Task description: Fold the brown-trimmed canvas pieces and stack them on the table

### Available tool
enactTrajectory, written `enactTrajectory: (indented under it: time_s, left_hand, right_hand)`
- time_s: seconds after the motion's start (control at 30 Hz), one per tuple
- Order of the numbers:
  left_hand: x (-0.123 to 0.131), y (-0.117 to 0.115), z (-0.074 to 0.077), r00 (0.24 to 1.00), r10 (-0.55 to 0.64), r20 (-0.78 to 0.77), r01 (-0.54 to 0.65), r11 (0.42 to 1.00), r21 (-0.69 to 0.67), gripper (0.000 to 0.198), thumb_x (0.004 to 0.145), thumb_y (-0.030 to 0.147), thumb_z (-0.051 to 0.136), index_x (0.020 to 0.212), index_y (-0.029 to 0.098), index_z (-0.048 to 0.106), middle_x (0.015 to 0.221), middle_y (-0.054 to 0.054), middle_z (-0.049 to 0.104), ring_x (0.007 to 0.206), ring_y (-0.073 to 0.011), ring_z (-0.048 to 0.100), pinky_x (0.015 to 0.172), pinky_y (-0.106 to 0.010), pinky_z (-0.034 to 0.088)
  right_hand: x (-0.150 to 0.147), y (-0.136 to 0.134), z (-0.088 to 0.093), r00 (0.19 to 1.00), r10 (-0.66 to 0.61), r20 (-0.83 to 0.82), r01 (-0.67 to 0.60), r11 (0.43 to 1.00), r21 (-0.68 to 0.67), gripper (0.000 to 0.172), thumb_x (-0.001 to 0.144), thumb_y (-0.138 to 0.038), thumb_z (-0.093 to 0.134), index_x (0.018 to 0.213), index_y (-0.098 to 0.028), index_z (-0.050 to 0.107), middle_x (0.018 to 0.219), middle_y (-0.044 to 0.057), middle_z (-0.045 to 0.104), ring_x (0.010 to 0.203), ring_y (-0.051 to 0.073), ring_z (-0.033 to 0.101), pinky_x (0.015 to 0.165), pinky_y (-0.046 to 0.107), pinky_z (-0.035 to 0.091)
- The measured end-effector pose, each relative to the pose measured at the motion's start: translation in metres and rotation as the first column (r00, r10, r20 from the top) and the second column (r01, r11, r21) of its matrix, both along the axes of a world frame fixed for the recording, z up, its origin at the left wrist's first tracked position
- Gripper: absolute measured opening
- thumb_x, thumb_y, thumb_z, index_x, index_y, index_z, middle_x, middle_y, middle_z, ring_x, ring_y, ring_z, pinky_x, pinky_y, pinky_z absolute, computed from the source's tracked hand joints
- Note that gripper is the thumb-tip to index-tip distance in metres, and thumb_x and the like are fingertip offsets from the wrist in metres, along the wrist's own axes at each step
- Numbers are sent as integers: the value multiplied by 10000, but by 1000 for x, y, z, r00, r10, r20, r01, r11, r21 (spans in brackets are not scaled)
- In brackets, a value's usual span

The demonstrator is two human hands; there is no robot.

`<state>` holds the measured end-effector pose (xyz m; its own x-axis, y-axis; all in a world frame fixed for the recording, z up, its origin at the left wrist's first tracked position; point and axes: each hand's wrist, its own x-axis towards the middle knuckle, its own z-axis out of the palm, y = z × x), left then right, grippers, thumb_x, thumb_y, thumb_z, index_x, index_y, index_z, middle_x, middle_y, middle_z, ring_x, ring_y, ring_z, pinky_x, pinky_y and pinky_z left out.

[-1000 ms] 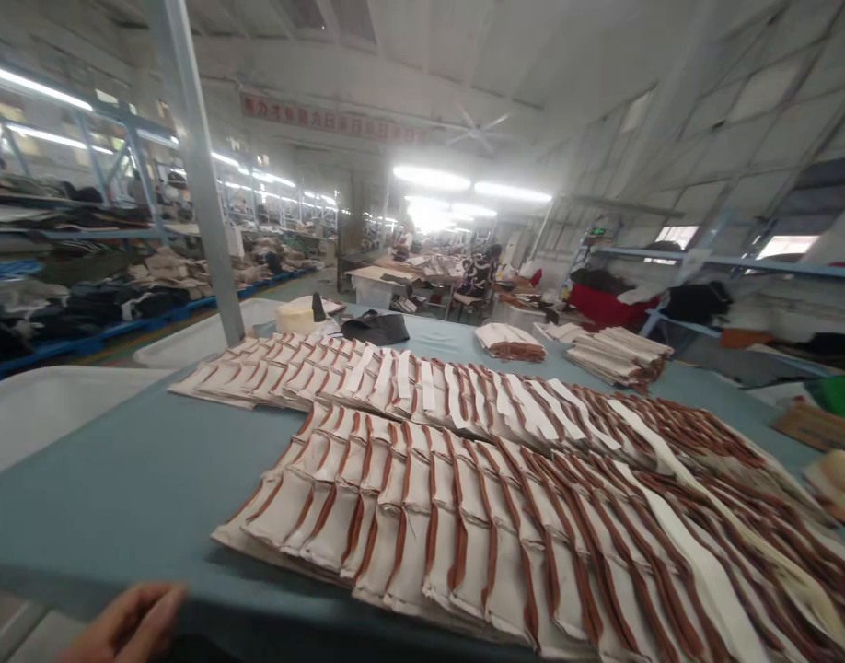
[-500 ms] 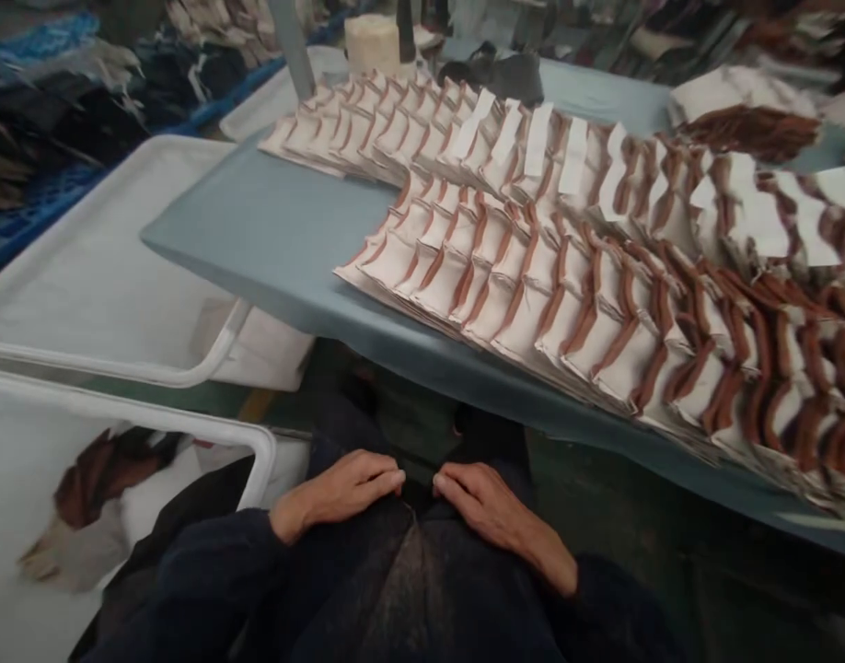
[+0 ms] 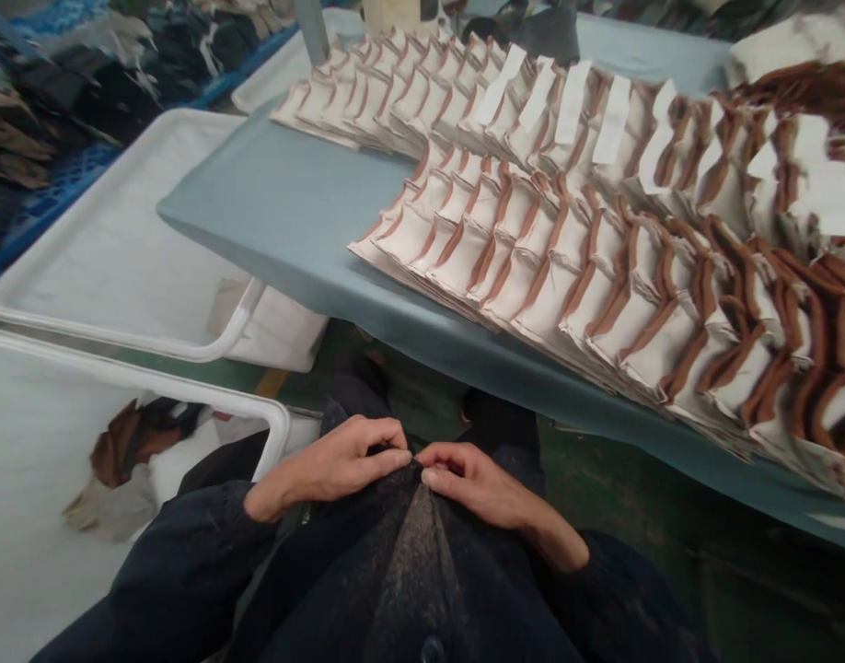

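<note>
**Left hand [image 3: 340, 460] and right hand [image 3: 481, 483] meet at the front of a dark jacket [image 3: 291, 599]**

The two hands come nearly tip to tip at the wearer's middle. Each appears to pinch the jacket's front edge between thumb and forefinger, the other fingers curled in. Exactly what the tips grip is too small to tell. The jacket is on the person, its front drawn into folds that fan down from the fingers (the middle looks brownish and speckled). Lower on it a dark button [image 3: 433, 649] shows. As a judgement, the handling of the jacket edge is under way; whether anything there is fastened, I cannot tell.

Just beyond the hands stands a table [image 3: 257, 203] covered in blue-green. On it lies a near row of pale fabric pieces with brown edges [image 3: 533, 267], overlapping like shingles; neither hand touches them. The laying-out of this row looks done. A far row [image 3: 401, 97] lies behind, with white strips [image 3: 610, 120] across part of it. What remains to be done with either row, the view does not show.

To the left, a white tub [image 3: 279, 428] holds fabric scraps [image 3: 122, 460].
</note>
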<state>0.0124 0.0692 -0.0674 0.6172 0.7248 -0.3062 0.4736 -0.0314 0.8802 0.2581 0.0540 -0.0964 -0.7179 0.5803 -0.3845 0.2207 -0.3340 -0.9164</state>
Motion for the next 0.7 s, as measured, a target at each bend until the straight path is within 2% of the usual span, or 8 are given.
enactTrajectory:
  time_s: [0.13, 0.23, 0.33, 0.4, 0.47, 0.53, 0.6, 0.7]
  left_hand:
    - [11, 8, 18, 999, 24, 22, -25, 998, 53, 270, 1010, 348, 565, 825, 173, 655, 709, 38, 615, 662, -115, 546, 650, -255, 376]
    - [18, 6, 21, 999, 44, -1, -43, 993, 112, 282, 1019, 316, 562, 793, 169, 645, 691, 46, 602, 639, -105, 538, 637, -251, 363]
    - [19, -5, 26, 997, 38, -62, -27, 986, 167, 274, 1025, 291, 554, 787, 179, 631, 689, 53, 600, 635, -106, 538, 640, -256, 361]
    - [15, -18, 35, 995, 28, -98, -6, 976, 219, 227, 1019, 254, 557, 816, 194, 638, 725, 53, 630, 679, -114, 573, 689, -256, 391]
    - [5, -29, 47, 990, 84, -112, -50, 960, 275, 200, 998, 223, 576, 809, 207, 635, 729, 58, 639, 690, -114, 589, 718, -245, 421]
    - [-9, -36, 59, 983, 165, -82, -132, 943, 306, 231, 984, 212, 582, 755, 210, 614, 683, 65, 613, 633, -100, 574, 670, -221, 435]
    - [-26, -38, 65, 967, 253, -17, -233, 914, 333, 269, 974, 215, 585, 705, 212, 605, 639, 66, 590, 579, -93, 566, 605, -202, 443]
    - [-48, -31, 63, 885, 465, 33, -444, 819, 363, 280, 957, 250, 590, 680, 211, 615, 624, 53, 593, 551, -105, 576, 548, -196, 464]
  right_hand:
    - [-3, 4, -5, 996, -51, -77, 37, 984, -174, 672, 832, -853, 632, 900, -185, 609, 676, -72, 458, 585, 91, 382, 565, 229, 332]
    - [-6, 2, -2, 990, -115, -80, 94, 969, -230, 624, 824, -801, 701, 875, -192, 573, 655, -88, 418, 572, 83, 332, 547, 225, 294]
    - [-11, -6, 4, 979, -195, -59, 176, 954, -242, 535, 845, -690, 765, 896, -193, 576, 693, -75, 476, 601, 90, 372, 562, 229, 297]
    - [-14, -14, 8, 973, -230, -14, 224, 959, -175, 446, 869, -590, 788, 884, -193, 587, 713, -65, 516, 625, 97, 411, 576, 235, 306]
    - [-13, -23, 12, 972, -217, 92, 218, 976, -8, 342, 904, -477, 777, 845, -193, 597, 703, -58, 542, 637, 107, 453, 600, 250, 315]
    - [-5, -31, 14, 957, -184, 225, 152, 977, 151, 263, 934, -395, 737, 825, -196, 602, 688, -55, 559, 640, 117, 493, 624, 268, 319]
    - [10, -35, 16, 929, -191, 317, 121, 966, 228, 236, 963, -369, 678, 822, -201, 592, 688, -49, 566, 644, 128, 521, 638, 281, 325]
    - [39, -32, 20, 889, -273, 368, 159, 937, 311, 296, 1023, -382, 549, 781, -211, 551, 679, -36, 553, 647, 148, 541, 643, 296, 353]
